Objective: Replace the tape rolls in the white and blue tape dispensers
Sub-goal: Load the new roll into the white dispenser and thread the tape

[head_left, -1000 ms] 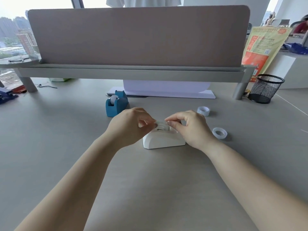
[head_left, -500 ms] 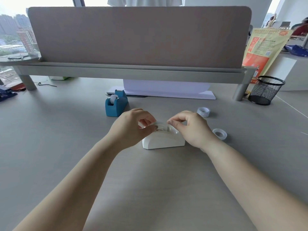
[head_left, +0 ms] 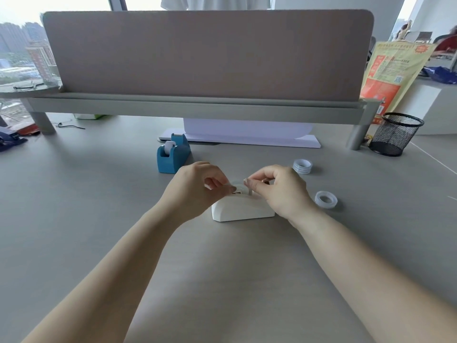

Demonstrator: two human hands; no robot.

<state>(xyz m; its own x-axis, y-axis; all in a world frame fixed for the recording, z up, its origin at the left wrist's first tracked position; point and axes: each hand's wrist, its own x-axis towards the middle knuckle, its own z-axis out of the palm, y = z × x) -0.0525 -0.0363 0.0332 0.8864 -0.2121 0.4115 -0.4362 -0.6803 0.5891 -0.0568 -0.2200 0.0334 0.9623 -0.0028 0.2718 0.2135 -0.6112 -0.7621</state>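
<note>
- The left hand (head_left: 197,188) has a curled grip: thumb and finger pinch the tape roll (head_left: 241,188) sitting in the top of the white dispenser (head_left: 242,211).
- The right hand (head_left: 280,191) pinches the same roll from the other side.
- Two dispensers stand on the surface (head_left: 99,219): the white one under the hands, and the blue dispenser (head_left: 173,155) behind it on the left.
- At the right lie one stack of rolls (head_left: 302,166) and one single roll (head_left: 326,199).

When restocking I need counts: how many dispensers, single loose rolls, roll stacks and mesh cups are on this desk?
Dispensers: 2, blue dispenser and white dispenser
Single loose roll: 1
Stack of rolls: 1
Mesh cup: 1
Total: 5
</note>
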